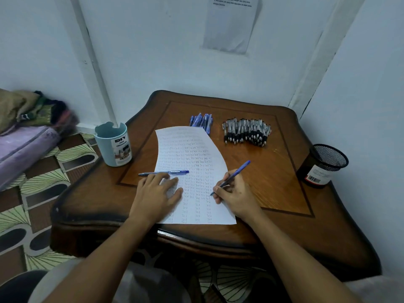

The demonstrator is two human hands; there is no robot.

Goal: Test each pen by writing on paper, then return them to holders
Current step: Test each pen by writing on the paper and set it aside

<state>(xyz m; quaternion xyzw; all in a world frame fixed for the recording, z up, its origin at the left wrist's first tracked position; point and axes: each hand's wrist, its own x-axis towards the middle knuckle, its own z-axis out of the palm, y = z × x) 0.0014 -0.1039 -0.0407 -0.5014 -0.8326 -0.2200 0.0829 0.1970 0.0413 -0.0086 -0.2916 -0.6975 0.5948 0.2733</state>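
Your right hand (235,191) grips a blue pen (232,177) mid-test on the paper (196,162); left hand (158,192) lies flat, fingers straight. Both pen piles (246,132) and both holders (113,144) look untouched, so most remains.

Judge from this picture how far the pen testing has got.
Done: the paper carries rows of "Test". In hand: the right hand writes with a blue pen; the left hand presses the sheet. Left: both pen piles wait, and neither holder shows any pens.
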